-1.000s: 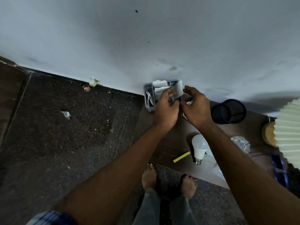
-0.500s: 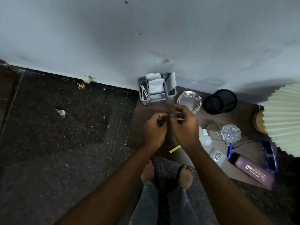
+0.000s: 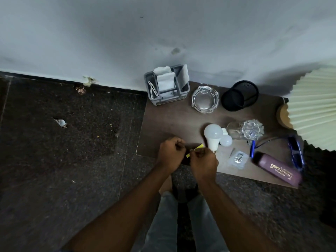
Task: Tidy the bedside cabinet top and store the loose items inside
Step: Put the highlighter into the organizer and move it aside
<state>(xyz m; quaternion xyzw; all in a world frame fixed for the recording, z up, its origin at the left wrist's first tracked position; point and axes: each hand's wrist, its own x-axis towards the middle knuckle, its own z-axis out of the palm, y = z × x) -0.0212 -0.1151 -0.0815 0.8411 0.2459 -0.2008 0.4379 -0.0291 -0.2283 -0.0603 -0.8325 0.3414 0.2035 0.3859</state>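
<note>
Head view: a second ago both my grips were up at the grey plastic organiser stuffed with white folded papers point(image 3: 169, 86), against the wall at upper centre. Now they are down at the near edge of the dark brown table point(image 3: 172, 120), centre frame. I read that as the paper being stowed and the next loose item coming up.

The left grip point(image 3: 171, 153) and right grip point(image 3: 203, 160) are both clenched and close together over the thin yellow strip point(image 3: 199, 146). I cannot tell whether either actually has it. The strip lies slanted at the table's front edge, partly hidden by my knuckles, just left of the large white LED bulb point(image 3: 213, 135). It looks flat, narrow and light, so it needs pinching
</note>
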